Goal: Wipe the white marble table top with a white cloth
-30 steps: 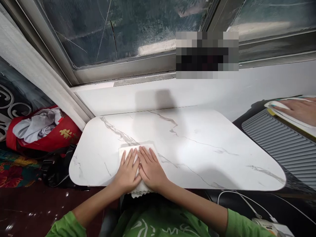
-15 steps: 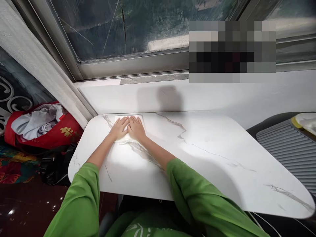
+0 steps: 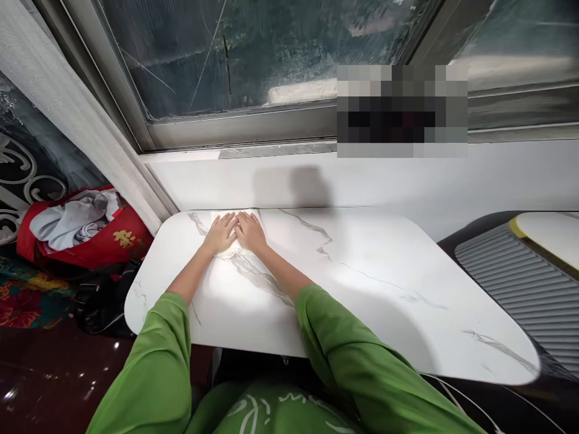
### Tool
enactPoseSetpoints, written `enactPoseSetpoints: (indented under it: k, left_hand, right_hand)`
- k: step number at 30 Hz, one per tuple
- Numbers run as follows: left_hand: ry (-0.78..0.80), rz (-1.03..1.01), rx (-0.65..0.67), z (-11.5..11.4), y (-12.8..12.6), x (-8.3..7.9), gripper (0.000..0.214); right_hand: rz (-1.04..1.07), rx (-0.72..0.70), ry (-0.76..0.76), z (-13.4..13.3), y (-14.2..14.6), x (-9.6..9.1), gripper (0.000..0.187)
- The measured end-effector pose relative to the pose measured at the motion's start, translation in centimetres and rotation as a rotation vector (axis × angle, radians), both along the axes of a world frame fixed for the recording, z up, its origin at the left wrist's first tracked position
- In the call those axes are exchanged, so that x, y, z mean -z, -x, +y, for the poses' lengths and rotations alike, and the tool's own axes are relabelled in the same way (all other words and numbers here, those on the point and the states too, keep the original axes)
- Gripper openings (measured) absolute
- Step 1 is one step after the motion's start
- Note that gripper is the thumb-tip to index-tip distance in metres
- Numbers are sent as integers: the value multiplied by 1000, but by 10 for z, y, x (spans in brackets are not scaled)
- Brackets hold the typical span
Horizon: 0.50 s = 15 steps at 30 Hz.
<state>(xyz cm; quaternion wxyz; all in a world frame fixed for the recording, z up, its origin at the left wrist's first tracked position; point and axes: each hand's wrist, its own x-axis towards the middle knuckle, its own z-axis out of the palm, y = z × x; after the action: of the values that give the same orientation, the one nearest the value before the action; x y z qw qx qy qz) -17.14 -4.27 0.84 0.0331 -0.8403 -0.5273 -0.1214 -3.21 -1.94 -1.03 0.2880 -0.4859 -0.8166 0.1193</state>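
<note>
My left hand [image 3: 220,234] lies flat with fingers stretched forward on a thin white cloth or paper wipe [image 3: 232,248]. Beside it, my right hand [image 3: 250,231] presses flat on the same wipe, and the fingertips of both hands nearly meet. Most of the wipe is hidden under the palms; its edges show behind the fingers and between the wrists. Beneath it is a white table [image 3: 375,253] with grey marble veins, and the hands are near its back left edge.
A white wall panel and a metal-framed window [image 3: 253,129] rise behind the table. To the left are a curtain [image 3: 85,90], a red bag [image 3: 99,244] with pale cloth inside, and a black bag [image 3: 97,304]. A grey ribbed object [image 3: 515,283] stands at the right.
Both hands stay flat on the wipe in almost the same spot by the table's back edge. The camera view has shifted slightly.
</note>
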Motion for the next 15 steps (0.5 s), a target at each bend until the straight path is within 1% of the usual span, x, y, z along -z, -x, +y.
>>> enactPoseSetpoints:
  k: [2, 4, 6, 8, 11, 13, 15]
  left_hand:
    - [1, 5, -15, -19, -8, 2, 43]
    - [3, 19, -43, -47, -18, 4, 45]
    - [-7, 32, -71, -83, -30, 8, 47]
    - [-34, 33, -76, -124, -44, 12, 49]
    - [-61, 23, -12, -179, -64, 14, 53]
    - [-47, 23, 29, -203, -76, 12, 55]
    - [-18, 30, 53, -212, -84, 8, 56]
  right_hand:
    - [6, -29, -3, -17, -9, -2, 42]
    - [12, -78, -18, -40, -20, -3, 42]
    - [5, -136, -45, -71, -35, -2, 43]
    - [-16, -191, -85, -107, -52, -1, 44]
    - [-57, -234, -145, -162, -79, 1, 46]
    - [-74, -225, -175, -189, -93, 2, 47]
    - [-88, -210, -184, -203, -102, 3, 48]
